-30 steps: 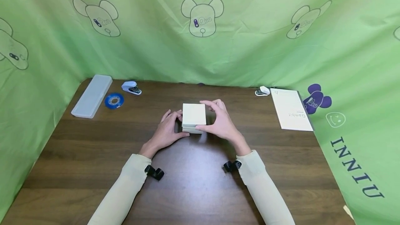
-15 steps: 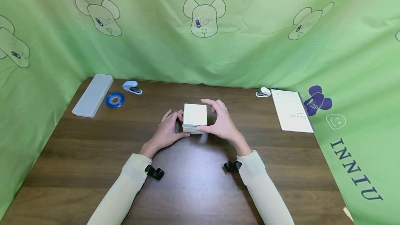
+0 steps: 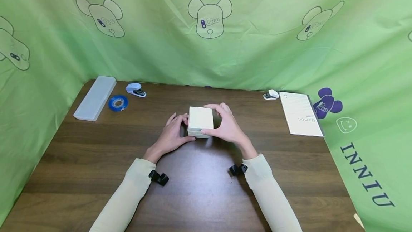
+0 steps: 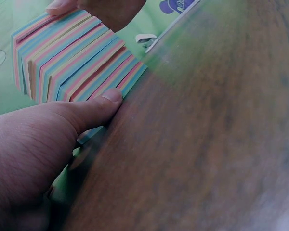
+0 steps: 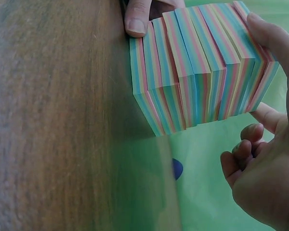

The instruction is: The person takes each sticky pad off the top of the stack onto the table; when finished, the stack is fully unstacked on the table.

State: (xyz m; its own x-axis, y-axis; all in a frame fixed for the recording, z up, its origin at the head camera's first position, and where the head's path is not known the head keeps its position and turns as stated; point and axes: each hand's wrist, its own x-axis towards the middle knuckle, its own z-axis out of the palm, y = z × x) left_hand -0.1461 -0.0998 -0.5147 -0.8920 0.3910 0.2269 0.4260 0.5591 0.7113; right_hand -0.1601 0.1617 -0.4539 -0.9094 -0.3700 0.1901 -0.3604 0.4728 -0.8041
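A tall stack of square sticky note pads (image 3: 200, 118) stands on the table in front of me, pale on top. In both wrist views its sides show pink, blue and yellow stripes, and the pads (image 5: 202, 72) sit slightly offset from one another. My left hand (image 3: 171, 134) grips the stack low on its left side, with the thumb (image 4: 108, 98) on the near face by the table. On the right side my right hand (image 3: 227, 126) pinches the upper pads, thumb on the near face and index finger at the far edge. Its other fingers are curled off the stack.
At the back left are a translucent case (image 3: 95, 98), a blue tape roll (image 3: 118, 103) and a light blue stapler (image 3: 136, 90). A white stapler (image 3: 271, 94) and a notepad (image 3: 300, 114) lie at the back right. A green curtain (image 3: 206, 60) hangs around the table.
My right index finger has come down and in to the far edge of the top pads, after lifting slightly half a second ago. The left hand and the stack stay put.
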